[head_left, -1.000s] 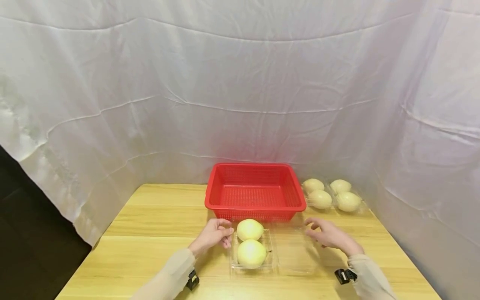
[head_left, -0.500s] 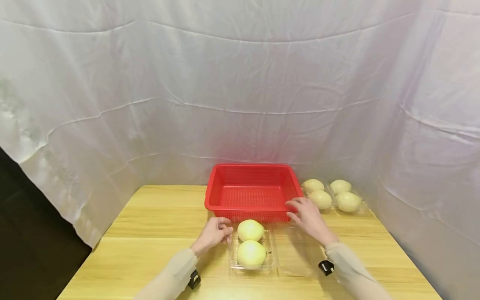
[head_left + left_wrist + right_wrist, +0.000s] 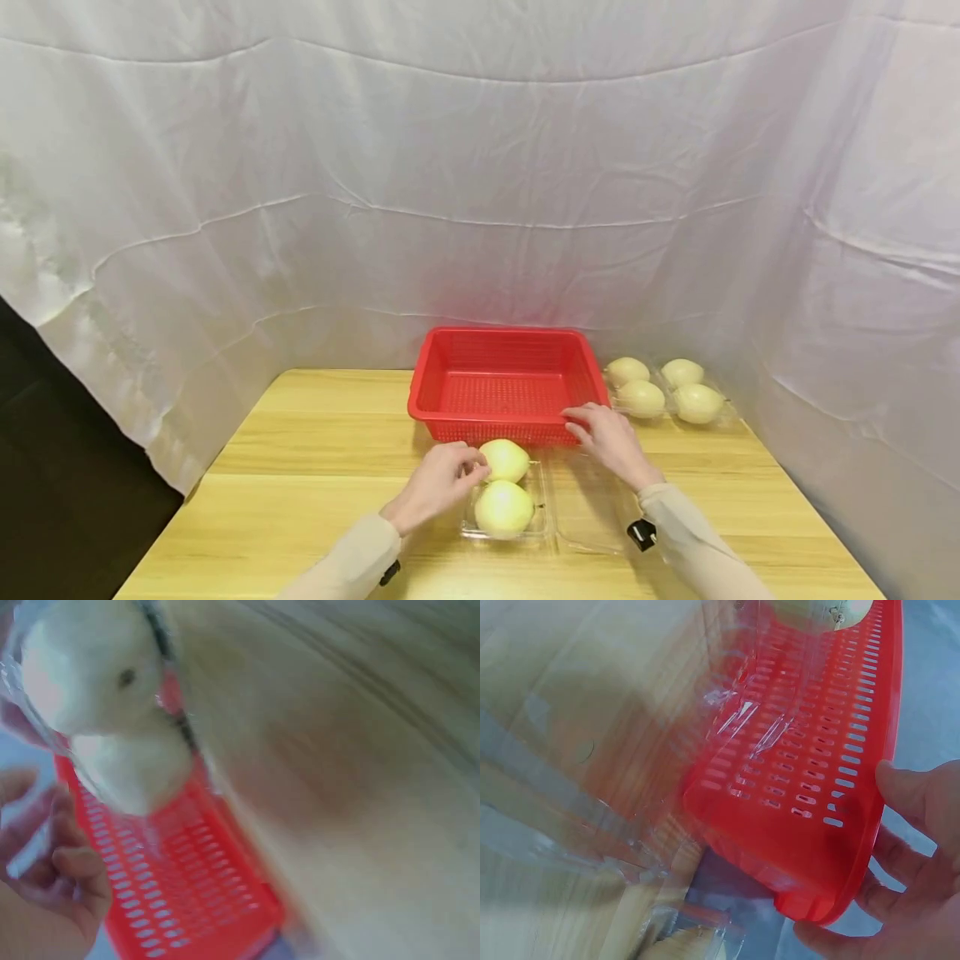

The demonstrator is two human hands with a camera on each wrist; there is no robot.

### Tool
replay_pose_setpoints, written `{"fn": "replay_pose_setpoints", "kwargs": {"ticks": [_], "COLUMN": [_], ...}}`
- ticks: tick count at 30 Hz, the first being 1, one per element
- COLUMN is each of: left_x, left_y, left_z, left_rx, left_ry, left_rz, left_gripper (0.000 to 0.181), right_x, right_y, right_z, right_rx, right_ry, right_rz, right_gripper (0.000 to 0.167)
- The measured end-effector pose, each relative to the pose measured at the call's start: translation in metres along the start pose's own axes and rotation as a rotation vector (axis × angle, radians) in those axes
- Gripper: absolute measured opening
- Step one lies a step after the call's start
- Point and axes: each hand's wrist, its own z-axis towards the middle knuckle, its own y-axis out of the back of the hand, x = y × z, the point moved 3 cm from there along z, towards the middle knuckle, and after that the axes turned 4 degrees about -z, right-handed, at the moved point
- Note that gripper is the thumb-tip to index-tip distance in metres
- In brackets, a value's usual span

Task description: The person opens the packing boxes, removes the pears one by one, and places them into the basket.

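Two yellow pears, a far one [image 3: 506, 461] and a near one [image 3: 504, 508], lie in the left half of an open clear plastic clamshell box [image 3: 546, 527]. Its clear lid [image 3: 588, 521] lies flat to the right. Beside the far pear hovers my left hand [image 3: 438, 482], fingers loosely bent and holding nothing; the left wrist view shows a gap between these fingers and the fruit. At the front right of the red basket [image 3: 465, 415], my right hand [image 3: 615, 440] grips the rim, thumb outside and fingers over the edge, as the right wrist view shows.
Clear packs with several more pears [image 3: 697, 403] stand to the right of the basket on the wooden table [image 3: 300, 467]. Pale cloth [image 3: 480, 167] hangs behind and along both sides. The basket stands directly behind the clamshell.
My right hand has left the lid's right side and moved left and forward onto the basket's rim. My left hand has shifted right from the clamshell's left edge to the far pear.
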Motion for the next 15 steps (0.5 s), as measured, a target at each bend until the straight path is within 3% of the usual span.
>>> {"fn": "replay_pose_setpoints", "kwargs": {"ticks": [2, 5, 10, 15], "left_x": [-0.010, -0.020, -0.028, -0.030], "left_y": [-0.001, -0.005, -0.012, -0.015], "left_z": [-0.001, -0.004, -0.006, -0.004], "left_rx": [0.048, 0.119, 0.207, 0.243], "left_ry": [-0.100, -0.165, -0.152, -0.143], "left_rz": [0.067, 0.175, 0.315, 0.365], "left_gripper": [0.022, 0.034, 0.045, 0.051], "right_x": [0.000, 0.000, -0.001, -0.002], "right_y": [-0.001, -0.002, -0.004, -0.002], "right_z": [0.001, 0.002, 0.004, 0.006], "right_rx": [0.014, 0.027, 0.034, 0.057], "right_ry": [-0.015, -0.029, -0.019, -0.032], "right_rz": [0.003, 0.006, 0.015, 0.013], "right_gripper": [0.021, 0.022, 0.022, 0.022]}}
